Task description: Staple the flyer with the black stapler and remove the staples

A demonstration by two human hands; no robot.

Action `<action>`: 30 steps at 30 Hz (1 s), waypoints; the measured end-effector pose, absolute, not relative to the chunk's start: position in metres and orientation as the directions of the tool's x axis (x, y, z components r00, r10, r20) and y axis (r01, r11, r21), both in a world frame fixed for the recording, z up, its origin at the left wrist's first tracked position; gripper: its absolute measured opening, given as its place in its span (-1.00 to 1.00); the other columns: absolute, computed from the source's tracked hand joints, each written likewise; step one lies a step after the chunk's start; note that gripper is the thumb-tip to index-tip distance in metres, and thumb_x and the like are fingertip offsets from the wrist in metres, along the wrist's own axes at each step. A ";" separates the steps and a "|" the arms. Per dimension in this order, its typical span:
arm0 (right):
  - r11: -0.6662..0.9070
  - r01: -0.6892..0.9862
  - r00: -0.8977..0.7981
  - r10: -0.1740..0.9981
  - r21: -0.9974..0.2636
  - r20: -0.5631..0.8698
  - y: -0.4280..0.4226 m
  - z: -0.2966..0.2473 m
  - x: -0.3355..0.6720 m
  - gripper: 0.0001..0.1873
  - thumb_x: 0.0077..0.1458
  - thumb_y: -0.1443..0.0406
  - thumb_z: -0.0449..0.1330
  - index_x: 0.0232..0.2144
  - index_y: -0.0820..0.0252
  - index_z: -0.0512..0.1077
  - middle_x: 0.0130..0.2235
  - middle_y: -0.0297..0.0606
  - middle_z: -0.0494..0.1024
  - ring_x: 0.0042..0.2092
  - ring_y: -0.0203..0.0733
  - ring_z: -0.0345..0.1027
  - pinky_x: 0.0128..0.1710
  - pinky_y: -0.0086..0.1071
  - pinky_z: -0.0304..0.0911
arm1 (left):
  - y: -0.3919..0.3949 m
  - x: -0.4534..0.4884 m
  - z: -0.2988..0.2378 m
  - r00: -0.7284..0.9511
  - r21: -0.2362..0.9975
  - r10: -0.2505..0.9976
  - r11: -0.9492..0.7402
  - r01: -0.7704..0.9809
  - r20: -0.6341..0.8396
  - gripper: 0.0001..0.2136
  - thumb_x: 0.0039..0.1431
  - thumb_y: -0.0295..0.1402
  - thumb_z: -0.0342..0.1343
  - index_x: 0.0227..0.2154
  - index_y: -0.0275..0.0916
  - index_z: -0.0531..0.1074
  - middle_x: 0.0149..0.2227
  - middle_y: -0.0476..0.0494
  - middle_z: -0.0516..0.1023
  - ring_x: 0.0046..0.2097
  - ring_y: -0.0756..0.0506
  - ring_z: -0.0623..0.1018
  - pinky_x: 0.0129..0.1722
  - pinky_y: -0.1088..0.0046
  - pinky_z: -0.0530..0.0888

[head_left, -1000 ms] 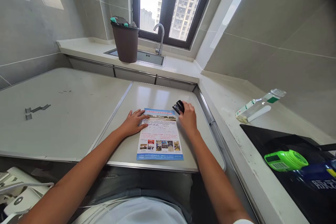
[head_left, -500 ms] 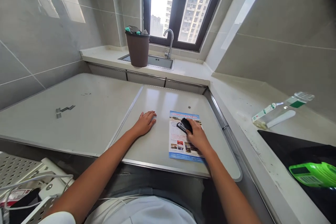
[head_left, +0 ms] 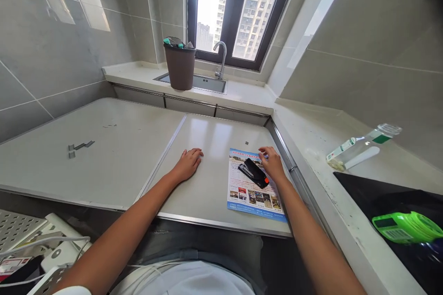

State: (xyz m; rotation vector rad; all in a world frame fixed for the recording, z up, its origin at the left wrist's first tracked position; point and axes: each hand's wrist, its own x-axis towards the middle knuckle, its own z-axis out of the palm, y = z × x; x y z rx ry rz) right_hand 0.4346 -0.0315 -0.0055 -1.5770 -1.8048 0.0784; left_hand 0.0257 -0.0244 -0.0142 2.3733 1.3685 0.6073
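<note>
A black stapler [head_left: 254,173] with an orange-red end lies aslant on a printed flyer [head_left: 238,184], which rests on the pale table [head_left: 204,184]. My right hand [head_left: 273,162] is over the flyer's upper right edge, just beside the stapler and apart from it; its fingers are loosely bent and hold nothing. To the left of the flyer, my left hand [head_left: 188,164] rests on the tabletop with relaxed, outstretched fingers. A small grey strip of staples [head_left: 247,143] sits just beyond the flyer's top edge.
Several more staple strips [head_left: 81,146] lie on the left panel. A brown bin [head_left: 180,68] stands by the sink [head_left: 211,84] at the back. On the right counter are a clear bottle [head_left: 367,145] and a bright green bottle [head_left: 404,227]. White cables [head_left: 44,241] hang at lower left.
My right hand has let go of the stapler and moved slightly up and right. The stapler now lies on the flyer, which sits a little farther right. My left hand has stayed put.
</note>
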 end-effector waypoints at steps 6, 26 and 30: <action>0.242 0.901 -0.124 0.939 -0.359 0.322 0.006 -0.034 0.417 -0.57 0.29 0.19 0.14 0.15 0.15 0.49 0.32 0.04 0.42 0.34 0.12 0.29 0.34 0.07 0.23 | -0.023 0.024 -0.017 0.443 0.491 0.872 -0.484 0.724 0.207 -0.66 0.50 -0.28 -0.23 0.10 -0.14 0.39 0.31 -0.27 0.41 0.38 -0.23 0.37 0.46 -0.20 0.07; 0.291 0.921 -0.215 0.933 -0.257 0.287 0.050 -0.023 0.179 -0.56 0.37 0.12 0.29 0.18 0.20 0.43 0.16 -0.11 0.50 0.08 -0.03 0.49 0.06 -0.04 0.50 | 0.006 -0.017 -0.025 -0.175 0.856 0.899 -0.300 0.421 0.401 -0.68 0.28 -0.43 -0.06 -0.06 -0.23 0.56 0.07 -0.28 0.63 0.16 -0.26 0.58 0.27 0.07 0.43; 0.310 0.891 -0.215 0.932 -0.333 0.294 0.051 -0.026 0.157 -0.56 0.40 0.16 0.23 0.23 0.20 0.41 0.25 -0.04 0.46 0.20 0.05 0.42 0.19 0.07 0.41 | 0.011 -0.023 -0.030 -0.215 0.873 0.903 -0.262 0.411 0.372 -0.68 0.28 -0.43 -0.05 -0.05 -0.24 0.57 0.04 -0.28 0.66 0.12 -0.24 0.61 0.25 0.09 0.46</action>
